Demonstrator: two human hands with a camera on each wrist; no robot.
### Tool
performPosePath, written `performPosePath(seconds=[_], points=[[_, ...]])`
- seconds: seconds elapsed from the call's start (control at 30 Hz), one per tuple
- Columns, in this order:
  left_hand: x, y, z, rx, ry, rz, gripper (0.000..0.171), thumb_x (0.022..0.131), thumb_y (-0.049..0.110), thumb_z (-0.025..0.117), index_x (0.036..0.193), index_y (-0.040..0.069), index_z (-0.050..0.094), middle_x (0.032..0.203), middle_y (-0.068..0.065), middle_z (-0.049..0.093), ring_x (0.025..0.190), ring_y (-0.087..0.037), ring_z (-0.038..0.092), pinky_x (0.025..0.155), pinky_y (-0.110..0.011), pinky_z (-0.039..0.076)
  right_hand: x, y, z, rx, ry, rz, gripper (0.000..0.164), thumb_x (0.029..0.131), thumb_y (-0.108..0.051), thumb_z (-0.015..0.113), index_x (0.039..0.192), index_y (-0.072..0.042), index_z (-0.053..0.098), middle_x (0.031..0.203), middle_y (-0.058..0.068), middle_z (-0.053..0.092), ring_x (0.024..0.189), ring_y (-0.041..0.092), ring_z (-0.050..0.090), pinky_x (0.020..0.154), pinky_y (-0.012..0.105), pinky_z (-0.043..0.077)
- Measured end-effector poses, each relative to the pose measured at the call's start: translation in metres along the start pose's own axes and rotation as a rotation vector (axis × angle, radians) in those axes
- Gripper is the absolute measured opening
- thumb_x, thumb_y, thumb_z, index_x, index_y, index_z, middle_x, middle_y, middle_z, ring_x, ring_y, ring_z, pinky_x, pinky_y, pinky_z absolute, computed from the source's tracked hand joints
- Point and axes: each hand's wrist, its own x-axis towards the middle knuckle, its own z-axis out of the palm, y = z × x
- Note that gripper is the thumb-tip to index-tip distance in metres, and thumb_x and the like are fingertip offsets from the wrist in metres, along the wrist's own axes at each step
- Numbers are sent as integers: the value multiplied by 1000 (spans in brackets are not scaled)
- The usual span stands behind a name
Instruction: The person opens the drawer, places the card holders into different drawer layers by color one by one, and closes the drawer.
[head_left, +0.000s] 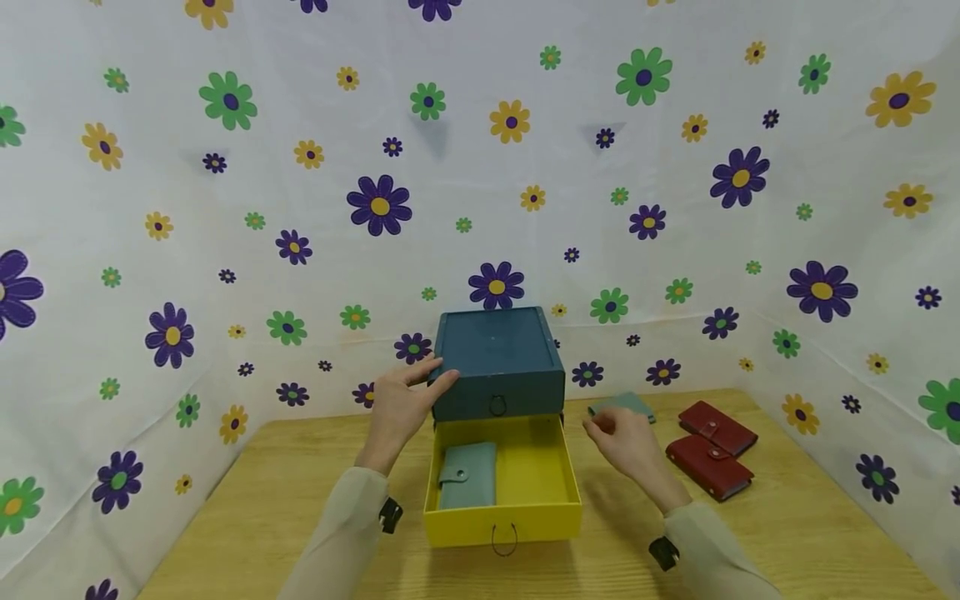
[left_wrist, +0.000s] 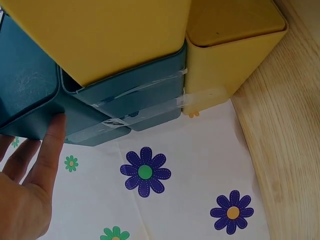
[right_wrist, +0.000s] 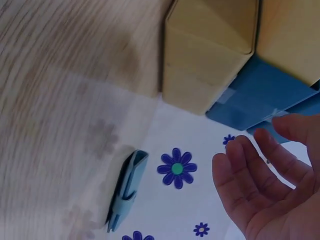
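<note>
The top drawer (head_left: 457, 400) is blue, the lower drawer (head_left: 536, 467) yellow, wallets (head_left: 478, 479) teal or red, the cloth (head_left: 300, 212) white (flowered purple, green and yellow).

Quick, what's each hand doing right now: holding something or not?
Left hand: open, touching the blue box.
Right hand: open, loosely curved, holding nothing.

Head: high, forward-down | wrists: close, either side | shared: drawer box (head_left: 497, 348)

Got a closed blue drawer (head_left: 497, 354) stacked over a yellow drawer (head_left: 532, 467) slid open toward 6 o'clock, with a pale teal wallet (head_left: 476, 479) just lying flat inside at 9 o'clock, strap fastened.
</note>
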Motion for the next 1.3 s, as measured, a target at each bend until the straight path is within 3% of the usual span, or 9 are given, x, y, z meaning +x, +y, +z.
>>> performPosePath(seconds=[0.27,0.43,0.7,0.93,1.3], points=[[0,0,1,-4,-11,7,63,80,64,68,126,20,69,139,-1,59,124,-26,60,98,-46,52,7,19,-5,-71,-141,23,13,90,-12,66,94,-1,72,90,11,72,76,20,65,70,40,59],[-2,-1,1,-13,-14,13,62,81,63,68,125,20,69,138,-1,59,130,-26,55,103,-49,48,13,27,-5,-105,-192,29,16,88,-10,67,97,2,71,91,13,71,77,22,64,68,39,58],[-2,-2,2,-20,-18,17,62,80,63,69,125,20,69,139,-1,59,129,-26,56,103,-48,49,28,36,1,-123,-212,49,21,89,-10,66,102,5,70,97,18,70,82,26,64,69,40,58],[-1,-1,2,-10,-4,15,62,80,64,68,125,21,69,138,0,60,132,-26,53,105,-51,46,39,39,10,-171,-255,61,30,91,-13,65,114,6,67,115,25,67,96,33,65,83,49,56],[0,-1,0,3,-3,6,64,80,66,67,126,22,68,139,1,59,132,-26,53,105,-52,46,49,47,22,-310,-250,98,45,92,-18,65,132,2,55,125,31,49,114,46,50,93,62,47]])
